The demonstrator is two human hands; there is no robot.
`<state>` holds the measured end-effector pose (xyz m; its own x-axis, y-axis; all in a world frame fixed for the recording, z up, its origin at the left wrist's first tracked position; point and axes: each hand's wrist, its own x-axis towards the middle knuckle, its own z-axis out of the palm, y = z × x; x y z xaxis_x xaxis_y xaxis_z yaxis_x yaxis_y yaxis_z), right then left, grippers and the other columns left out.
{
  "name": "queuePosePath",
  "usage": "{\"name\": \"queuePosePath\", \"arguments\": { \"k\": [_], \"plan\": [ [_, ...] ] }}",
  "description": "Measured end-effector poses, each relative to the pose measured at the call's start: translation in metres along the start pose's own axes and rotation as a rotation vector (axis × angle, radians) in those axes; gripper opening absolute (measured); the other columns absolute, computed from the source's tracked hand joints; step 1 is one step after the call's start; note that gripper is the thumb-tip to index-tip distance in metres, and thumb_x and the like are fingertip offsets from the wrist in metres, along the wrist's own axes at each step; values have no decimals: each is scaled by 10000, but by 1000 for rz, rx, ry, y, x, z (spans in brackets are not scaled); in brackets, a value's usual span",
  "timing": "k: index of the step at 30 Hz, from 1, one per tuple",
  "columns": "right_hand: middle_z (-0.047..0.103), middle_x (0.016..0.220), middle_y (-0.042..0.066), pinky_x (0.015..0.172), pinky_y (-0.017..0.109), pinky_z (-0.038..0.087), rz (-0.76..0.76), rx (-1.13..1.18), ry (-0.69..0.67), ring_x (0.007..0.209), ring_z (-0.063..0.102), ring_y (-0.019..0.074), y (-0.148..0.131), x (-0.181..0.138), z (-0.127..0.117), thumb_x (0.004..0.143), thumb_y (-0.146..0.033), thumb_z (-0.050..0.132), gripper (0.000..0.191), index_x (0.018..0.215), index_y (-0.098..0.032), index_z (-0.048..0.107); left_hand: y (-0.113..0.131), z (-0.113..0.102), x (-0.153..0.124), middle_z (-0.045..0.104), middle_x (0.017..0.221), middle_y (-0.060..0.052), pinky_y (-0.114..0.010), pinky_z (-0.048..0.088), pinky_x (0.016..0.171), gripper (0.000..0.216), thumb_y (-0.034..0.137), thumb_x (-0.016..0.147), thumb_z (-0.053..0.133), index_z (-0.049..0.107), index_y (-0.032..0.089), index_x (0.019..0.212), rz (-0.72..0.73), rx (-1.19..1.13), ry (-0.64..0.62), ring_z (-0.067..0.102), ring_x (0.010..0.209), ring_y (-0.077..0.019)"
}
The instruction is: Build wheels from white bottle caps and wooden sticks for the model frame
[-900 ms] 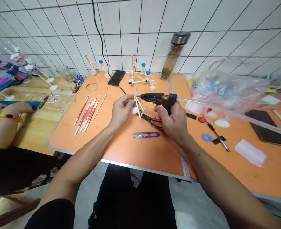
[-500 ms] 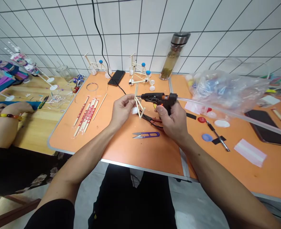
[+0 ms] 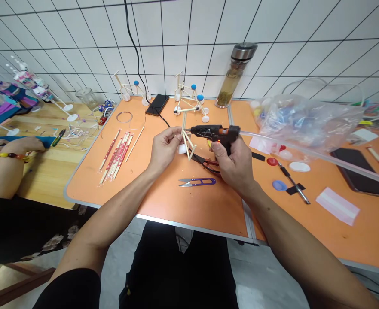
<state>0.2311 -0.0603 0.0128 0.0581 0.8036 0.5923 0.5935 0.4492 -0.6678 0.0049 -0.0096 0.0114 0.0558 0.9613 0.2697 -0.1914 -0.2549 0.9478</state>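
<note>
My left hand point(image 3: 164, 148) pinches a small frame of wooden sticks point(image 3: 187, 138) with a white cap at its base, held above the orange table point(image 3: 163, 201). My right hand point(image 3: 234, 165) is wrapped round the grip of a black hot glue gun point(image 3: 215, 132). The gun's nozzle points left and touches the stick frame near its top. A long clear glue stick point(image 3: 321, 157) juts out of the gun's back to the right. Purple snips point(image 3: 197, 182) lie on the table just below my hands, and red-handled pliers point(image 3: 205, 163) lie under the gun.
Wrapped chopsticks point(image 3: 117, 154), a phone point(image 3: 157, 104) on a cable, two finished stick models point(image 3: 189, 99), a glass bottle point(image 3: 233, 77), a plastic bag point(image 3: 302, 120), bottle caps and a second phone point(image 3: 359, 171) lie about. Another person's arm point(image 3: 5, 165) rests on the wooden table at left.
Almost nothing differs: both hands keep their hold on frame and gun in the same place. The person's hand at left has shifted slightly.
</note>
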Motion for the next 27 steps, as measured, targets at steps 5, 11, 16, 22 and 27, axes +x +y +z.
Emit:
{"name": "queuePosePath", "arguments": {
  "k": [5, 11, 16, 22, 27],
  "plan": [
    [753, 818, 59, 686, 456, 570, 3, 14, -3, 764, 739, 301, 0, 0, 0, 1103, -810, 558, 581, 1144, -252, 714, -3, -2, 1, 896, 979, -66, -341, 716, 863, 101, 258, 999, 846, 875, 210, 1082, 22, 8, -12, 864, 886, -208],
    [757, 841, 50, 711, 452, 586, 27, 29, -2, 801, 741, 293, -1, -1, 0, 1093, -787, 596, 539, 1143, -264, 715, -7, -5, 2, 894, 977, -61, -304, 692, 752, 137, 327, 980, 871, 867, 222, 1068, 39, 11, -14, 842, 832, -193],
    [759, 847, 53, 723, 449, 578, 32, 20, -14, 808, 736, 295, 0, -1, -1, 1092, -780, 592, 543, 1155, -255, 715, -7, -6, 2, 904, 1024, -71, -336, 712, 792, 186, 353, 972, 887, 857, 222, 1102, 28, 2, -16, 863, 879, -213],
    [754, 832, 50, 705, 437, 568, 19, 27, -7, 796, 743, 293, 0, 0, 0, 1090, -779, 594, 539, 1167, -261, 717, -1, -2, 0, 908, 1024, -70, -341, 717, 850, 142, 314, 971, 887, 858, 226, 1078, -9, -24, 8, 884, 952, -230],
    [747, 806, 42, 697, 438, 566, 8, 21, -1, 773, 738, 287, -1, 0, 0, 1095, -799, 576, 549, 1143, -269, 709, 2, 0, -1, 905, 1025, -73, -353, 713, 882, 131, 305, 974, 902, 854, 223, 1064, -44, -29, 34, 884, 971, -233]
  ]
}}
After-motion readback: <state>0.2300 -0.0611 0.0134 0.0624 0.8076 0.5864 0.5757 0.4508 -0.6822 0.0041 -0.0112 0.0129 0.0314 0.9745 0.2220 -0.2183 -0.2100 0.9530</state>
